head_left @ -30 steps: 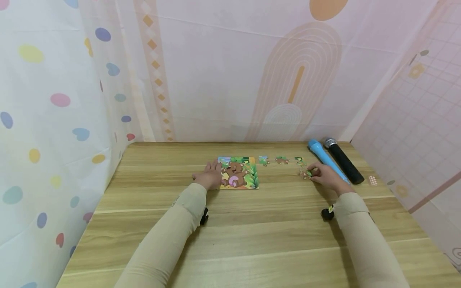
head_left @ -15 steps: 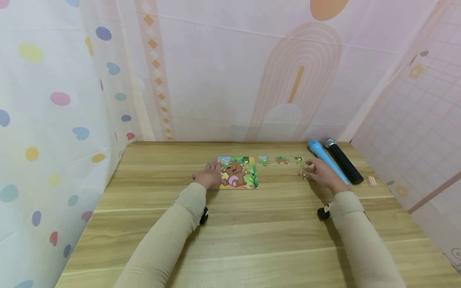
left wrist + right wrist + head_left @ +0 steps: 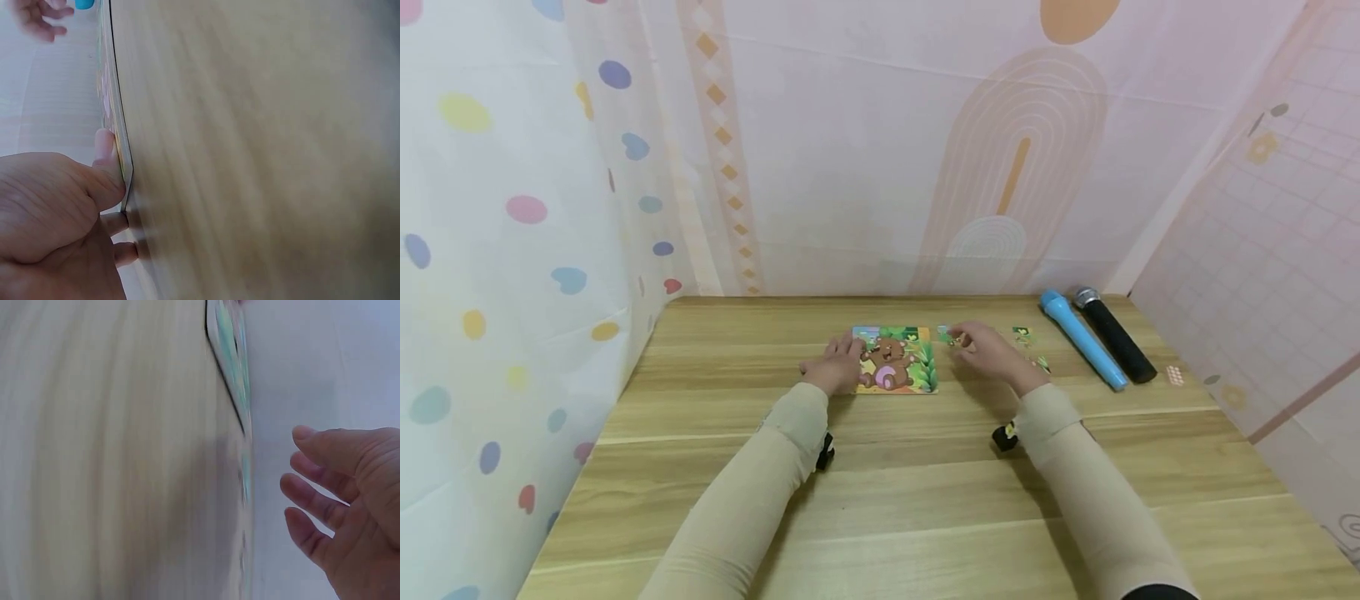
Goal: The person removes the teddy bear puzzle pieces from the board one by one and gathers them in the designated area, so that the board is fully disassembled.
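Touching bear puzzle (image 3: 895, 360) at left edge, left hand (image 3: 836, 365) is relaxed; right hand (image 3: 988, 353), fingers parted, is raised, room beneath.

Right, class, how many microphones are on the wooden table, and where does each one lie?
2: the light-blue microphone lies toward the far right corner of the table, and the black microphone lies just to its right.

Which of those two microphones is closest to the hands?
The blue microphone: its head is blue too, and it lies nearer the right hand. The black microphone, with a silver head, lies beyond it, farther right.
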### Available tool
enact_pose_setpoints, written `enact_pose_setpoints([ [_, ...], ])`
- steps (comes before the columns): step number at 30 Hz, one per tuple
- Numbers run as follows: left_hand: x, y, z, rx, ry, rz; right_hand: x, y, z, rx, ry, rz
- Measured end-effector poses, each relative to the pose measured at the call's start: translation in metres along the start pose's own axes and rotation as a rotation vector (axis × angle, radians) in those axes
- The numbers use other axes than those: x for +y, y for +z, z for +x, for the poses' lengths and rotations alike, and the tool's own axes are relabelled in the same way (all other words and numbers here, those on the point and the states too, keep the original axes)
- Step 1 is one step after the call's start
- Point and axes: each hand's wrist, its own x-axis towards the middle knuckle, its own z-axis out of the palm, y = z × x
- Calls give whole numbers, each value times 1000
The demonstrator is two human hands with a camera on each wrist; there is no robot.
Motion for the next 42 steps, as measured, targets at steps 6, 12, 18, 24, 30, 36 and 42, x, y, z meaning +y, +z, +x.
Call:
enact_pose_setpoints([
  [6, 1, -2, -2, 11, 12, 16, -26, 23, 22, -131, -58, 28],
  [12, 0, -3, -3, 8, -2, 19, -42, 42, 42, -200, -121, -69],
  [18, 1, 0, -2, 16, -17, -7, -53, 52, 50, -170, -133, -173],
  [24, 0, 2, -2, 25, -8, -10, -58, 56, 52, -161, -97, -192],
  [30, 0, 2, -2, 35, -2, -12, -60, 60, 54, -143, -60, -183],
  [36, 0, 3, -2, 38, -2, -16, -59, 63, 55, -135, -24, -140],
  [42, 0, 2, 1, 32, -7, -8, -56, 64, 56, -119, -8, -66],
])
